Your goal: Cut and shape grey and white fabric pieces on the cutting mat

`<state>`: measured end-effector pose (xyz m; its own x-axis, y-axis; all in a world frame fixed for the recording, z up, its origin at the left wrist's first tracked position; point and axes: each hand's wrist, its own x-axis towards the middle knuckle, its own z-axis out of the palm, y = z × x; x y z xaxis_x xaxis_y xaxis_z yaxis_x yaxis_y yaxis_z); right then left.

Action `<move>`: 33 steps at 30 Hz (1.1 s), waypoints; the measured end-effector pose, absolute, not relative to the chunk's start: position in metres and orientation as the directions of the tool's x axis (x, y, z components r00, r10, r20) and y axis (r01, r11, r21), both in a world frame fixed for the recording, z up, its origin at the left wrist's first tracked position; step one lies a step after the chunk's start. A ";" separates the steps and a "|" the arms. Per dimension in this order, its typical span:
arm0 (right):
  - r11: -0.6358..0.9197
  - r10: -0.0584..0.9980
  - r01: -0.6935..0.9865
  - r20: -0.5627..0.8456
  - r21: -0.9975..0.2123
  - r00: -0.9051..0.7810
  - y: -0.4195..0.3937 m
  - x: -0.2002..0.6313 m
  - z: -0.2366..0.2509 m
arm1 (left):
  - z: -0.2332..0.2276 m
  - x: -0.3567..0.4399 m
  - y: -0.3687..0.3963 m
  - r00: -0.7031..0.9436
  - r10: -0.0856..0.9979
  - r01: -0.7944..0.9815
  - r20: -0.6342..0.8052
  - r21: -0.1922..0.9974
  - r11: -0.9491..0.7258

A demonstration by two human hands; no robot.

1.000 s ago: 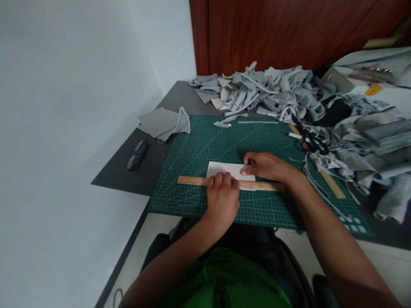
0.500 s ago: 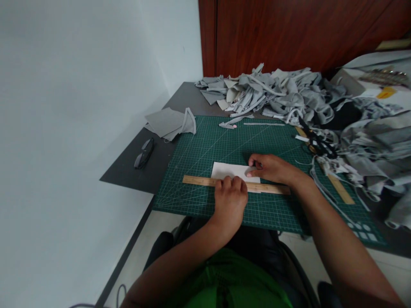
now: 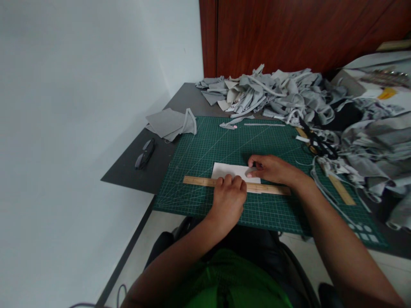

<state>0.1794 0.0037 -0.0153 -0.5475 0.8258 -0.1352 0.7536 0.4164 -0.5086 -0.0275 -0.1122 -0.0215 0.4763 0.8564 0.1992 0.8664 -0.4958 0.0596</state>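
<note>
A wooden ruler lies crosswise on the green cutting mat, over the lower part of a small white rectangular sheet. It cannot be told whether the sheet is paper or cloth. My left hand presses on the middle of the ruler, its fingers curled over the wood. At the sheet's upper right corner rests my right hand, thumb and forefinger curved with a gap between them. The thumb tip touches the sheet, while the other fingers are partly hidden behind the hand.
Grey fabric scraps are heaped along the back and right. Black scissors lie near a second wooden ruler on the right. Folded glasses and grey fabric pieces sit at the left, beside the wall.
My left hand has shifted very slightly left on the ruler. The ruler, the white sheet and my right hand stay practically where they were.
</note>
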 end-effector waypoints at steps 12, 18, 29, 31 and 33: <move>0.384 0.840 0.765 -0.148 -0.517 -0.522 0.002 0.176 -0.010 | -0.034 -0.078 -0.063 0.621 0.741 0.508 0.255 0.590 -0.628; 0.376 0.841 0.766 -0.156 -0.521 -0.518 0.003 0.177 -0.010 | -0.037 -0.076 -0.066 0.558 0.786 0.494 0.266 0.654 -0.572; 0.377 0.843 0.776 -0.161 -0.505 -0.514 0.003 0.176 -0.008 | -0.030 -0.095 -0.048 0.589 0.790 0.400 0.171 0.788 -0.469; 0.377 0.843 0.779 -0.162 -0.501 -0.513 0.002 0.176 -0.008 | -0.030 -0.094 -0.048 0.597 0.784 0.410 0.170 0.775 -0.481; 0.382 0.842 0.777 -0.159 -0.500 -0.516 0.002 0.176 -0.008 | -0.029 -0.093 -0.049 0.599 0.783 0.427 0.166 0.761 -0.488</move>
